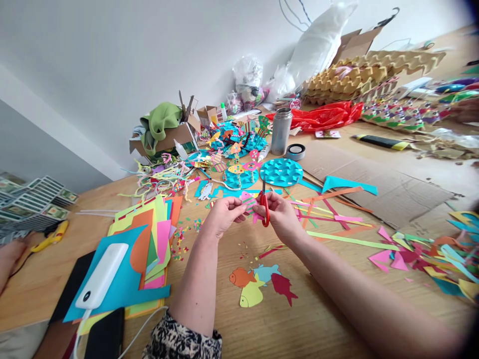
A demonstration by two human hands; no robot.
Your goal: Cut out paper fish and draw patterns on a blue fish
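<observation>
A pink paper fish (248,200) with green stripes is held up over the table between my two hands. My left hand (229,214) pinches its left side with thumb and fingers. My right hand (277,212) has red-handled scissors (265,207) hooked in it, blades pointing up and away, while its fingertips touch the fish's right side. Below my hands lie several cut paper fish: an orange fish (241,277), a yellow fish (251,295), a light blue fish (268,273) and a dark red fish (284,286). Tiny paper scraps are scattered just above them.
Left are stacked coloured papers (160,234) under a white power bank (103,274). Ahead stand blue paper discs (281,172), a metal flask (280,130) and finished fish decorations. Paper strips (348,239) and offcuts (404,254) lie right, near flat cardboard (385,179). Another person's hand (467,108) shows far right.
</observation>
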